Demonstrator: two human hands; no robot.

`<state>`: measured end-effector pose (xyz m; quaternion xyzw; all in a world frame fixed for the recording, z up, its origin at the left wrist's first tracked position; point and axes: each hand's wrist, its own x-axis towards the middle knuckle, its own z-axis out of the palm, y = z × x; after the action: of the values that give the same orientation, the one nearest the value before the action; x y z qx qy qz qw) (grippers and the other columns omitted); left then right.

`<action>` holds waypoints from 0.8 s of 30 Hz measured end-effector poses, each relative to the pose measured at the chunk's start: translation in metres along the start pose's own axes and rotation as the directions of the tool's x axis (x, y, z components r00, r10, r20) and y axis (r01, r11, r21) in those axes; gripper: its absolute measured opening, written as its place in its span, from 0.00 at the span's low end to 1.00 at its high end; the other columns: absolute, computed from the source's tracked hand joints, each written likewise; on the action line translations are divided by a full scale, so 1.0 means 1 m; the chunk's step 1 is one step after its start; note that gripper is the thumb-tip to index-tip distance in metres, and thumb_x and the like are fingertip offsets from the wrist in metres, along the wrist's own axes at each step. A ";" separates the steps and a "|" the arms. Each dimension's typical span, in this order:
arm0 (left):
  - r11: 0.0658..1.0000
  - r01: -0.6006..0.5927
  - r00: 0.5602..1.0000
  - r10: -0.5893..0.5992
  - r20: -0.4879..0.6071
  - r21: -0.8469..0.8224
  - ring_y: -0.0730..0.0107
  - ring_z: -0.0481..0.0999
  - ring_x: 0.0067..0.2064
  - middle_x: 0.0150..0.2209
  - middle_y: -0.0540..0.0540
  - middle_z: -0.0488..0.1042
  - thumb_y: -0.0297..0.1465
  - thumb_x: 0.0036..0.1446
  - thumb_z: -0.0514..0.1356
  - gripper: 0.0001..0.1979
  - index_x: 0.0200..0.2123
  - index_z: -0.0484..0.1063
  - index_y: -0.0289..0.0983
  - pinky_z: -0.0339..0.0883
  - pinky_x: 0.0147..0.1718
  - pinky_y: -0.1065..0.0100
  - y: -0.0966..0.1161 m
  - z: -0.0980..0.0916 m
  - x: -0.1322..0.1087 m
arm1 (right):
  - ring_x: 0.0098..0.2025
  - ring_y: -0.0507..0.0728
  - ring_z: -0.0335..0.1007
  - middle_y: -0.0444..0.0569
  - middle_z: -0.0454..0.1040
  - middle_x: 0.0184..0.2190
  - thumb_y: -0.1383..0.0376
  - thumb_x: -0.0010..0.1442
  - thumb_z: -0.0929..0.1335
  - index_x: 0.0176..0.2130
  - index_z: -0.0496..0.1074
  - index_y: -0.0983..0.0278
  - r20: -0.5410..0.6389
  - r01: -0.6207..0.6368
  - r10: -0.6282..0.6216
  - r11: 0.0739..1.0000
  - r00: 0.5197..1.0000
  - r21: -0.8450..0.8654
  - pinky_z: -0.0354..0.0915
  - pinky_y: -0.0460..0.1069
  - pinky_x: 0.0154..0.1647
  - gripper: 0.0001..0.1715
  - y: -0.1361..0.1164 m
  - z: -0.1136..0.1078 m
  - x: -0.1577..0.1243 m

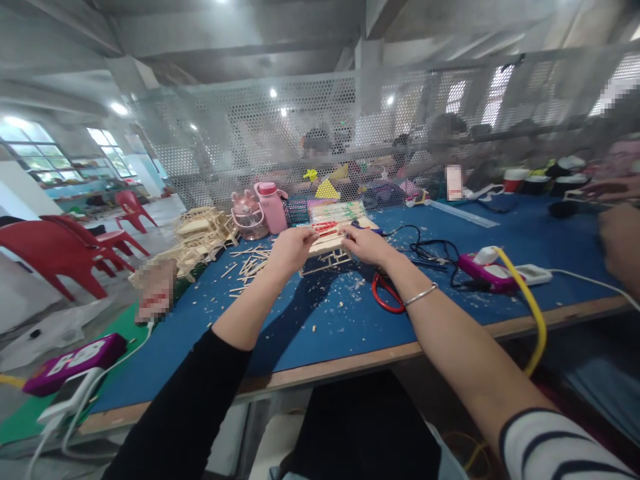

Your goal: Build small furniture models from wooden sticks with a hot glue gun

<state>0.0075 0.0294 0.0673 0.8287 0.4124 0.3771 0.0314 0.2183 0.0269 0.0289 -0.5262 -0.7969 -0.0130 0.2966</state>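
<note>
On the blue bench (320, 333), the red handle (390, 309) lies near the right wrist; sliding it aside would probably free that arm. Beyond it stands the small wooden frame (325, 247), between both hands. The left hand (294, 248) has its fingertips drawn together at the frame's left; the right hand (367, 244) is loosely curled at its right. I cannot tell whether either grips anything. Light, even pressure should suit such thin rails. Loose sticks (253, 263) lie left of the frame, the pink bottle (271, 210) farther back.
</note>
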 end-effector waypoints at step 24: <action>0.264 0.238 0.861 -0.503 0.077 -0.935 0.75 0.72 0.29 0.33 0.48 0.75 0.46 0.41 0.66 0.23 0.36 0.71 0.36 0.66 0.28 0.73 -0.019 0.052 -0.038 | 0.24 0.49 0.64 0.43 0.68 0.27 0.58 0.59 0.61 0.32 0.64 0.63 0.103 -0.196 0.226 0.443 0.969 0.875 0.62 0.44 0.23 0.11 -0.049 0.042 0.005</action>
<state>0.0148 0.0285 0.0011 0.4920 0.3121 0.6178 0.5280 0.1559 0.0232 0.0114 -0.3937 -0.6137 0.4267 0.5351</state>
